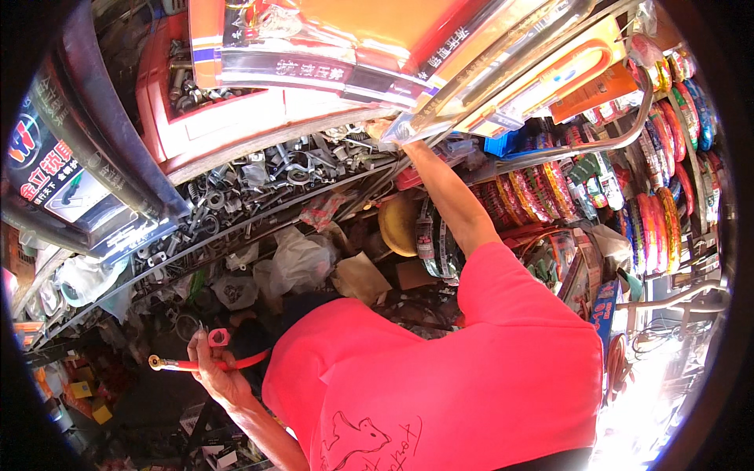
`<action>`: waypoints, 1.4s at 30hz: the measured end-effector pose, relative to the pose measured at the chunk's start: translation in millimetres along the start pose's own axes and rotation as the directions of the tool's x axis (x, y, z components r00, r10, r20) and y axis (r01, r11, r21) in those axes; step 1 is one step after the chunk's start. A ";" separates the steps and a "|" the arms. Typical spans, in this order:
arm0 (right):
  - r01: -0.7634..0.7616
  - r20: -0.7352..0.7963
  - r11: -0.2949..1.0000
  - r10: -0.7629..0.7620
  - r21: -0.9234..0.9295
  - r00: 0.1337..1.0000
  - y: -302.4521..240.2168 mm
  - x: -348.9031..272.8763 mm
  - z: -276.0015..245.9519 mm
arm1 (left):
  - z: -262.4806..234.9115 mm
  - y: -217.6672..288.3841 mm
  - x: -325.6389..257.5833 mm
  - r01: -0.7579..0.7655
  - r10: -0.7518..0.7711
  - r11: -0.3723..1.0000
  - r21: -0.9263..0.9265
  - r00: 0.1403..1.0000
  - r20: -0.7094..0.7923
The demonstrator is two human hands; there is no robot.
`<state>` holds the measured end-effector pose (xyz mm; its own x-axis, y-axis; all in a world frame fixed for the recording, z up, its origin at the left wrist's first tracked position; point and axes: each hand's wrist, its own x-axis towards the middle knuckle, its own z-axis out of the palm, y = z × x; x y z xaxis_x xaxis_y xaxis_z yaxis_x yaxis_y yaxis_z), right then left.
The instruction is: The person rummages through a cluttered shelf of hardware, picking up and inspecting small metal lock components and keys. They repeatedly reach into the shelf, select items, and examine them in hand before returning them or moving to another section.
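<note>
While the right hand [382, 130] reaches up to the shelf edge [259, 206] of loose metal fittings [267, 169], its grip hidden, the left hand [216, 369] is closed round a red hose [208, 363], held low and clear.

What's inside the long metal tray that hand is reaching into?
The tray holds loose grey metal hardware: bolts, nuts and fittings. Its far end lies covered by hanging packaged goods.

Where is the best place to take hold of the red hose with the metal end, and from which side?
Probably at the bare red stretch of the red hose, just right of the left hand, coming from above. It lies roughly level and free there; the metal end juts out left, too short for a steady grip.
</note>
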<state>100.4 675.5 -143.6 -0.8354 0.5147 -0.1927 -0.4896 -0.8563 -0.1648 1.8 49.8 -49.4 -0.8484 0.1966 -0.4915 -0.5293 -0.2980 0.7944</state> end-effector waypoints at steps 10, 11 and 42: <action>-0.210 0.342 -0.950 -0.282 -0.232 0.897 146.5 -41.1 78.6 | 0.7 -3.0 -0.3 -0.006 0.006 1.000 -0.029 1.000 -0.021; -0.260 0.283 -0.938 -0.319 -0.228 0.905 151.9 -42.7 83.8 | 1.0 -3.1 -0.1 0.000 0.000 0.999 -0.034 1.000 -0.018; -0.242 -0.107 -0.970 -0.241 -0.002 0.965 155.6 -49.6 157.3 | -0.6 3.8 3.9 -0.010 0.006 0.999 -0.048 0.996 -0.089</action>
<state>26.3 509.9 -7.5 -0.6613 0.7072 -0.2501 0.6777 0.7062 0.2049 -3.5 48.8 -48.5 -0.8489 0.1108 -0.5168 -0.5206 -0.3440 0.7814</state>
